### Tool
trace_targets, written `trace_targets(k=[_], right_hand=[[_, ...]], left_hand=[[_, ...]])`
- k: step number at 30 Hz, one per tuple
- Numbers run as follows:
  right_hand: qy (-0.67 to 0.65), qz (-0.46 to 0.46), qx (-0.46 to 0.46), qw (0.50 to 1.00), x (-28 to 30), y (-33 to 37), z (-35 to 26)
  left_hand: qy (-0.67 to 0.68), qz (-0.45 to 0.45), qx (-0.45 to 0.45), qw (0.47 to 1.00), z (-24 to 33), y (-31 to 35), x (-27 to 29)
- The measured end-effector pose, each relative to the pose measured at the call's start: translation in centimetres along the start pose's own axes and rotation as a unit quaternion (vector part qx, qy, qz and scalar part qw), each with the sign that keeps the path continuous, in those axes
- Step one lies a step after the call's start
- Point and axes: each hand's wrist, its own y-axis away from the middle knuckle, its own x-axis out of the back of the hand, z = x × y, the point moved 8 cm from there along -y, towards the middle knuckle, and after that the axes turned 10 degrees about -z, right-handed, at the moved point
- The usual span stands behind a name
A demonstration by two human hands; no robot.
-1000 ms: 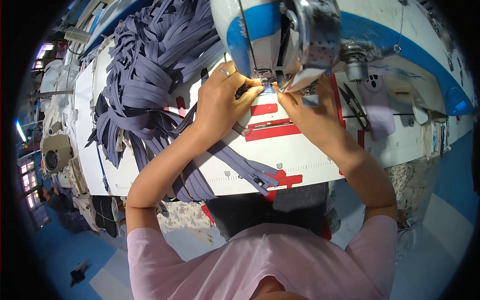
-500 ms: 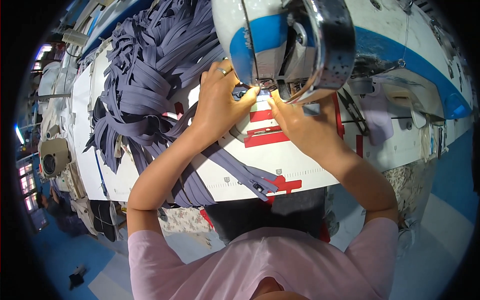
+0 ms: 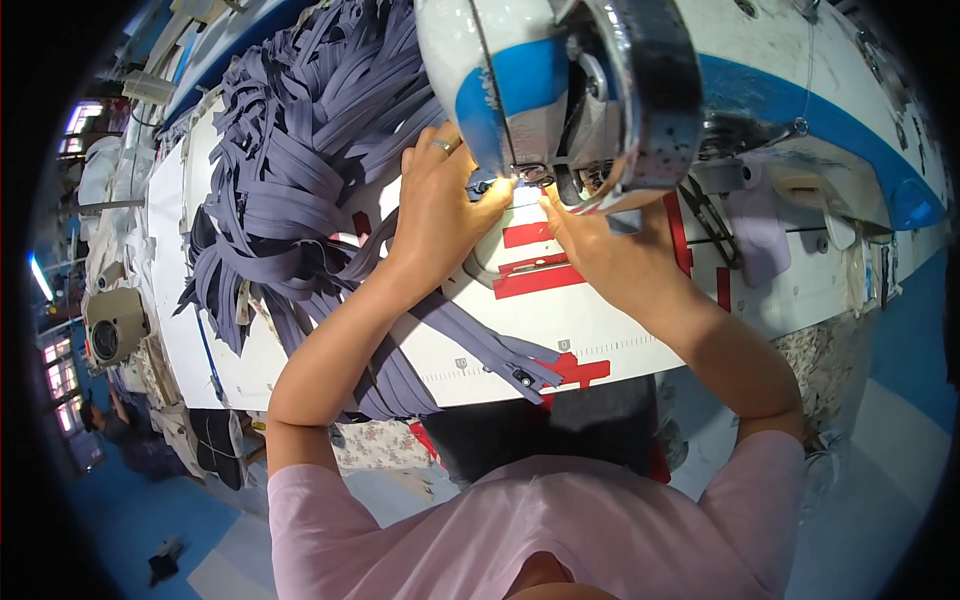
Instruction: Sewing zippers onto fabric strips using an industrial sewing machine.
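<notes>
While left hand (image 3: 435, 215) curls, right hand (image 3: 612, 252) seems flatter.

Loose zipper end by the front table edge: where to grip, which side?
Best bet: pinch the tape end just beyond the slider, coming from the table's front edge. The zipper lies flat with that end uncovered, while farther back the left forearm crosses over it.

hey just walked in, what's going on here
A person in a pink top is working at a white-and-blue sewing machine. The left hand and right hand are close together at its needle area; what they hold there is mostly hidden. A big heap of bluish-grey zippers lies to the left, and dark snips lie to the right.
</notes>
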Motion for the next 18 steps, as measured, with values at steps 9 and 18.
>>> trace_targets(k=[9,18], right_hand=[[0.006,-0.01,0.001,1.0,-1.0,0.4,-0.3],[0.006,0.007,-0.001,1.0,-1.8,0.7,-0.4]], left_hand=[[-0.032,-0.005,0.003,0.999,-0.2,-0.1,-0.3],[-0.013,-0.012,0.01,1.0,-0.6,-0.3,-0.5]])
